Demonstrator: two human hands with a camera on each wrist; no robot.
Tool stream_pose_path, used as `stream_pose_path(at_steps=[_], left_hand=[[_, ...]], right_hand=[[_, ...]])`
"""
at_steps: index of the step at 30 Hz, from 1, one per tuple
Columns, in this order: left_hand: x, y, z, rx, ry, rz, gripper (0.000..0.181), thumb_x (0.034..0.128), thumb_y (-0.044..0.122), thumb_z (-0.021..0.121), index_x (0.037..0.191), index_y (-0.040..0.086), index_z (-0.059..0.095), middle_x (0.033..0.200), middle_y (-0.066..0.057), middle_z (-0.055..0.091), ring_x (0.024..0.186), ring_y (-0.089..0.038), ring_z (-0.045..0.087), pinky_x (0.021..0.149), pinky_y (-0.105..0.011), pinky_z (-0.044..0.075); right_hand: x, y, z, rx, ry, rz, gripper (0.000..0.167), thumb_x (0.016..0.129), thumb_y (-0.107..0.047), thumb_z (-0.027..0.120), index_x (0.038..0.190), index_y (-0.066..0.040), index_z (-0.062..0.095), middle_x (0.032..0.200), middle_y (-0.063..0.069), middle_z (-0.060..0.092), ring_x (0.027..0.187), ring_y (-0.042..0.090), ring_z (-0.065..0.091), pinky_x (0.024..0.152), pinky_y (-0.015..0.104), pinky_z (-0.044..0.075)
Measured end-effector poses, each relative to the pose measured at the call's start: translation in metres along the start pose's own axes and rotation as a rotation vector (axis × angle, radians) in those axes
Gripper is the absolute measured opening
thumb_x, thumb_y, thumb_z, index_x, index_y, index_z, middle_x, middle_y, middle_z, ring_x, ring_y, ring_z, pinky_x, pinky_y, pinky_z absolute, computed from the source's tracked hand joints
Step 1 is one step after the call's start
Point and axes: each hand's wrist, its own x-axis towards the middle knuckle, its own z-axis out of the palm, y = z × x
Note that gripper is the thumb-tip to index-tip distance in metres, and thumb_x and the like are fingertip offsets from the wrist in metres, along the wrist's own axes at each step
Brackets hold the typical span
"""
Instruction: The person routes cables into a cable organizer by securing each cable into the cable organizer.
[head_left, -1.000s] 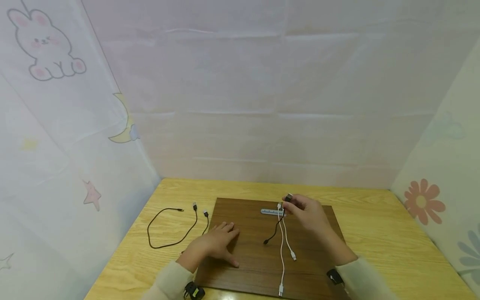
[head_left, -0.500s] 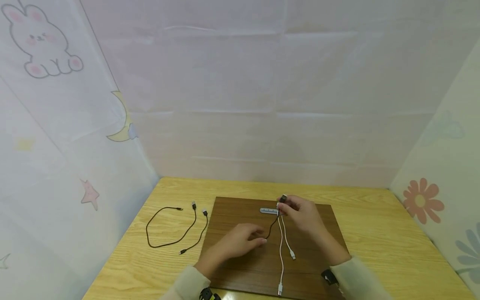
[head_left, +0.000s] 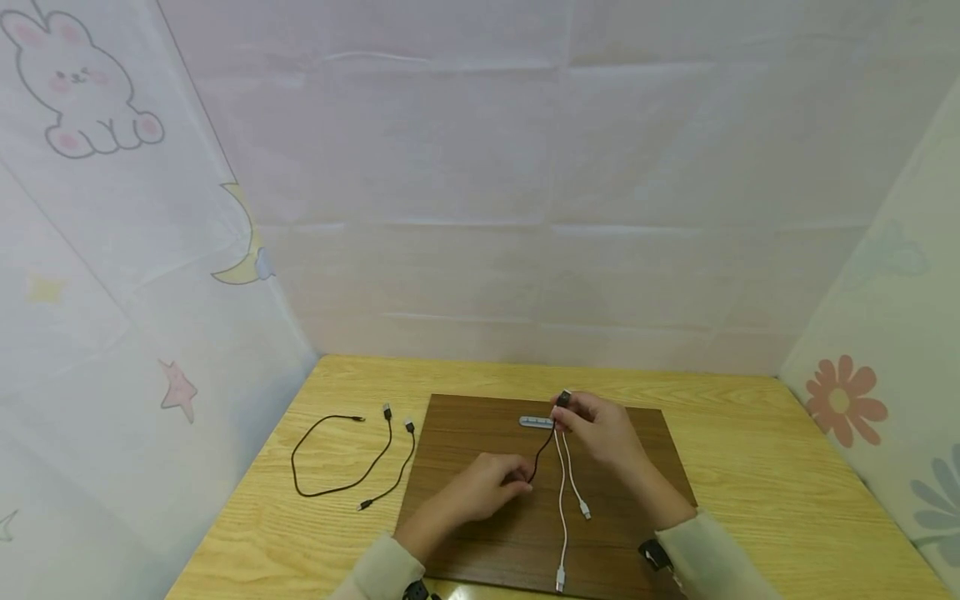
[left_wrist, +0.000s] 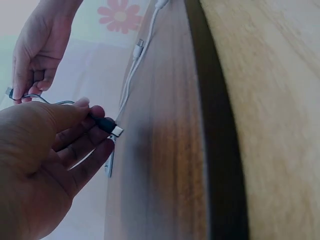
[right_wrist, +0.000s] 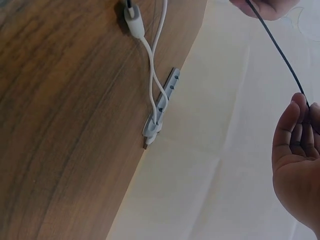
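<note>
A short black USB cable (head_left: 543, 450) is stretched between both hands above the brown board. Its larger plug end (head_left: 564, 399) is pinched in my right hand (head_left: 606, 429). My left hand (head_left: 487, 487) pinches the other end between thumb and fingers; that small connector (left_wrist: 111, 127) pokes out past the fingertips in the left wrist view. Below the right hand, a grey cable holder (right_wrist: 162, 102) with slots lies near the board's far edge. Two white cables (head_left: 564, 500) are seated at one end of it and trail toward the front of the board.
The brown board (head_left: 465, 425) rests on a light wooden table (head_left: 757, 467). On the table left of the board lie a long looped black cable (head_left: 294, 467) and a shorter black cable (head_left: 405, 468). Printed cloth walls (head_left: 450, 275) stand behind and at both sides.
My left hand has lifted from the board's left part, moved right and taken the black cable's lower end. My right hand, still pinching the plug end, has shifted slightly left.
</note>
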Motion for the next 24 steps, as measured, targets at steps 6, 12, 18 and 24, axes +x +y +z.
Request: stream_pose_path(at_steps=[6,12,18,24], left_hand=[[-0.001,0.003,0.004,0.087,0.028,0.007,0.009,0.0966,0.016,0.069,0.104,0.011,0.071,0.096,0.009,0.073,0.089,0.004,0.065,0.081,-0.017,0.053],[0.002,0.004,0.009,0.248,0.033,0.062,0.009,0.0937,0.015,0.073,0.102,0.015,0.074,0.098,0.009,0.072,0.093,0.0,0.065,0.084,-0.017,0.052],[0.006,0.003,0.013,0.354,0.038,0.088,0.003,0.0923,0.017,0.075,0.095,0.018,0.073,0.089,0.012,0.068,0.083,0.003,0.059,0.076,-0.015,0.048],[0.011,0.007,0.015,0.405,0.025,0.072,0.012,0.0907,0.018,0.076,0.083,0.019,0.067,0.078,0.014,0.06,0.07,0.004,0.051,0.064,-0.013,0.043]], right_hand=[[0.007,0.008,-0.001,-0.046,0.008,0.074,0.017,0.098,-0.026,0.068,0.099,-0.009,0.073,0.089,0.002,0.074,0.089,0.029,0.072,0.078,0.035,0.06],[0.02,0.021,0.0,-0.132,-0.006,0.159,0.018,0.099,-0.028,0.068,0.092,-0.011,0.073,0.083,-0.002,0.074,0.084,0.028,0.072,0.073,0.035,0.058],[0.03,0.029,0.003,-0.136,-0.025,0.191,0.019,0.098,-0.026,0.069,0.099,-0.007,0.073,0.083,-0.001,0.075,0.078,0.018,0.072,0.076,0.039,0.059],[0.037,0.035,0.006,-0.156,-0.018,0.208,0.018,0.097,-0.025,0.071,0.095,-0.008,0.073,0.081,-0.002,0.074,0.075,0.016,0.072,0.073,0.036,0.058]])
